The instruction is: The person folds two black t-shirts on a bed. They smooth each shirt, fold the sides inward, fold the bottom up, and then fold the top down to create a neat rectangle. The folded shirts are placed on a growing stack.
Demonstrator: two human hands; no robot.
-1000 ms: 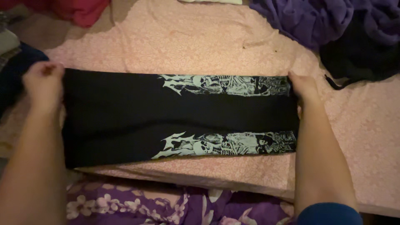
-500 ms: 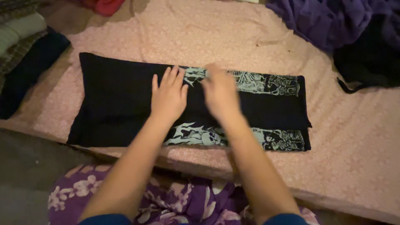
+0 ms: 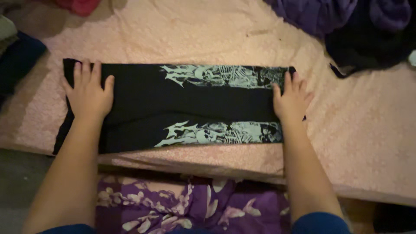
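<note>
One view only, worn on the head, looking steeply down and forward over the bed (image 3: 195,26). It sits close, with both forearms entering from the bottom edge. The light is dim, so the far corners are probably piled clothing.

The left hand (image 3: 89,93) covers the left end of the folded black garment (image 3: 143,108); the fabric beneath the palm cannot be seen. The right hand (image 3: 291,100) covers the garment's right end, hiding the right ends of both pale printed bands (image 3: 216,76). Fine detail of the print is too small and dim to resolve. The purple cloth (image 3: 312,13) and the black cloth (image 3: 368,43) are cut off by the top and right edges. The red cloth (image 3: 78,5) is cut off by the top edge. The dark blue item (image 3: 17,60) is cut off by the left edge. The floral purple fabric (image 3: 182,208) runs out of the bottom edge. Both forearms leave the frame at the bottom.
</note>
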